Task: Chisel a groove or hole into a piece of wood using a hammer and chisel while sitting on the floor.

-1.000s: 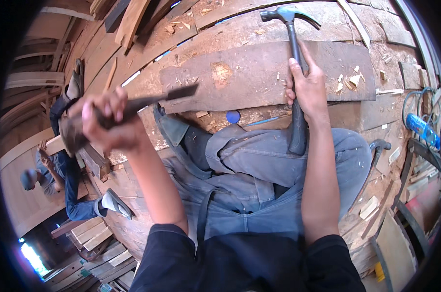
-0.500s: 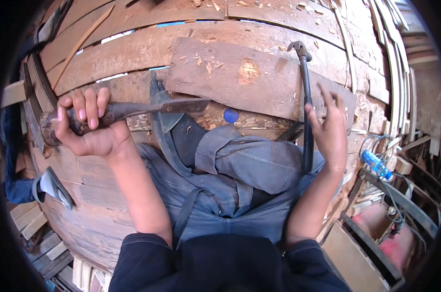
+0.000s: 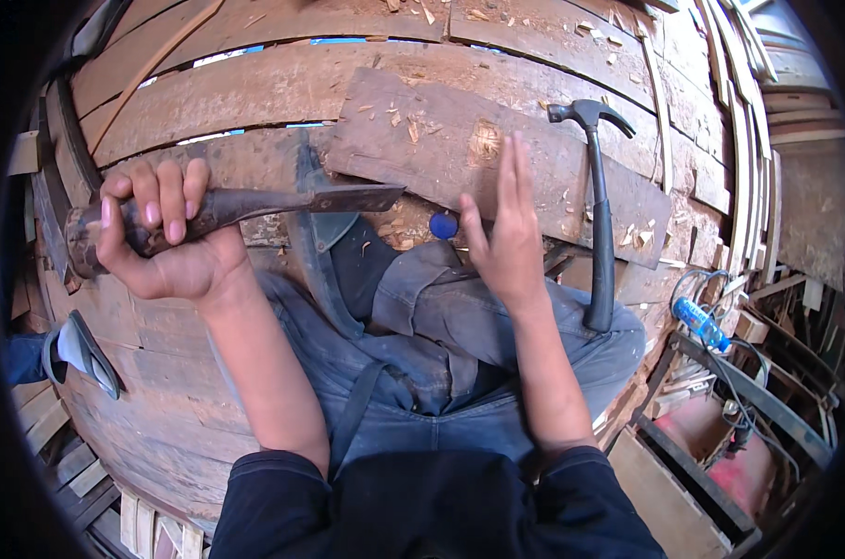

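Observation:
My left hand (image 3: pixel 166 224) grips a worn wooden-handled chisel (image 3: pixel 348 198), its flat dark blade pointing right across my left foot. My right hand (image 3: pixel 501 228) is open with fingers stretched, raised near a blue disc (image 3: pixel 443 224) and holding nothing. To its right a claw hammer (image 3: pixel 599 233) lies with its head above a weathered board (image 3: pixel 404 130) and its handle end over my bent knee (image 3: pixel 585 363). The board carries wood chips and a pale gouged patch.
Gapped planks (image 3: pixel 208 84) with shavings surround me. Stacked slats (image 3: pixel 735 140) line the right side, near a plastic bottle (image 3: pixel 697 326), cables and a red object (image 3: pixel 730 475). At the far left is part of another person's leg and slipper (image 3: pixel 87 359).
My right hand has let go of the hammer and moved left with fingers extended. The hammer now lies on its side. My view has swung, leaving less of the other person visible.

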`<act>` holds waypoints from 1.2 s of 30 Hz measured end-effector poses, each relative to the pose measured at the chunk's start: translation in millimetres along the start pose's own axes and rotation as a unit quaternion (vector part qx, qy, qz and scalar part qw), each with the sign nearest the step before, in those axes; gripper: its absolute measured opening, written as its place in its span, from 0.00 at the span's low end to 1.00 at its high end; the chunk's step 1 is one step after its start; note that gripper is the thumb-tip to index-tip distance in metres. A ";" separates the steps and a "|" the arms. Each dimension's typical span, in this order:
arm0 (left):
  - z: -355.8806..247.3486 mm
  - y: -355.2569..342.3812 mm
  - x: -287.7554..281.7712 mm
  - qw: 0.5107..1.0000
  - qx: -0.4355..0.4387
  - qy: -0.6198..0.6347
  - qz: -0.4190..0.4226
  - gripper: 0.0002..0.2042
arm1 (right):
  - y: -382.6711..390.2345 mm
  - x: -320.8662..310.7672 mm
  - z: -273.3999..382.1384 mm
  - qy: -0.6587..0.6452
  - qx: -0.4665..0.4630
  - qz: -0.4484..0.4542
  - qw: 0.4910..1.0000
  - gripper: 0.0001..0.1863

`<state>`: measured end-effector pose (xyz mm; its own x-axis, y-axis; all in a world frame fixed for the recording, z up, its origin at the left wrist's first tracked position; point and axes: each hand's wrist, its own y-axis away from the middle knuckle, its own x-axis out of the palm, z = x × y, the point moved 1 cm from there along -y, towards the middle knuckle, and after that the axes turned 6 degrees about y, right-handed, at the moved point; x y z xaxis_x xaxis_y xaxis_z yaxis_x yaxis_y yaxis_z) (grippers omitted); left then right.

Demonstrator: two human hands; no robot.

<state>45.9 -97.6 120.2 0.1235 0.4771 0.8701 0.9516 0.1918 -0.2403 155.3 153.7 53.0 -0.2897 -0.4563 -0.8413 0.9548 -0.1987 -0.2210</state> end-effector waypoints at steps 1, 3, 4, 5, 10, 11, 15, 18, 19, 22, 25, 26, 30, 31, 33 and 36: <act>2.0 -0.6 -1.8 1.000 -0.004 -0.012 0.005 0.08 | 1.2 3.3 -4.3 0.040 0.017 -0.001 0.999 0.37; 4.9 -1.1 -4.7 1.000 -0.010 -0.023 0.011 0.08 | 3.7 4.9 -1.6 0.045 -0.044 0.054 0.997 0.37; 5.9 -1.1 -6.0 1.000 -0.011 -0.024 0.012 0.08 | 4.5 6.0 3.6 0.047 -0.109 0.108 0.987 0.36; 7.5 -1.2 -5.8 1.000 -0.011 -0.024 0.013 0.09 | 6.2 5.9 12.3 -0.055 -0.112 0.122 0.985 0.34; 13.4 5.0 5.3 0.999 0.012 -0.042 0.027 0.08 | -8.3 -27.2 -9.6 -0.018 -0.075 0.030 0.997 0.26; 14.1 7.3 12.4 0.997 0.034 -0.057 0.028 0.08 | -13.3 -39.1 -25.5 -0.013 -0.037 0.000 0.999 0.24; 43.9 30.2 49.6 0.963 0.067 -0.180 0.189 0.07 | -10.1 -70.0 -85.1 0.003 0.122 -0.043 0.992 0.23; 82.9 50.9 77.8 0.936 0.046 -0.218 0.273 0.09 | -3.3 -67.3 -102.1 0.020 0.183 -0.027 0.983 0.24; 90.0 52.9 83.0 0.933 0.043 -0.226 0.278 0.09 | -2.1 -62.9 -103.4 0.055 0.169 -0.021 0.984 0.25; 116.8 54.0 95.5 0.936 0.009 -0.223 0.273 0.12 | -2.8 -58.7 -107.2 0.025 0.175 -0.034 0.984 0.24; 137.3 53.5 103.7 0.935 -0.017 -0.271 0.229 0.21 | -2.6 -59.2 -106.6 0.015 0.181 -0.045 0.982 0.24; 140.3 47.0 102.6 0.919 -0.017 -0.247 0.307 0.25 | -2.4 -59.3 -108.2 0.004 0.188 -0.048 0.981 0.24; 139.1 53.3 105.8 0.902 -0.076 -0.271 0.327 0.32 | -0.3 -60.9 -117.5 -0.023 0.209 -0.061 0.976 0.25; 137.0 55.7 102.4 0.897 -0.066 -0.302 0.315 0.35 | -0.6 -60.9 -116.9 -0.038 0.211 -0.065 0.975 0.25; 130.1 47.3 95.2 0.870 -0.045 -0.295 0.393 0.32 | -1.4 -62.5 -115.3 -0.051 0.218 -0.068 0.972 0.25; 140.4 36.5 99.5 0.833 -0.063 -0.266 0.482 0.26 | -0.1 -63.1 -117.1 -0.062 0.226 -0.072 0.969 0.25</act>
<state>53.3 77.3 137.6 0.7366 0.6760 -0.0221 0.5091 -0.5756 -0.6400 181.3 284.1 48.3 -0.4510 -0.4910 -0.7453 0.7848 -0.6159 -0.0692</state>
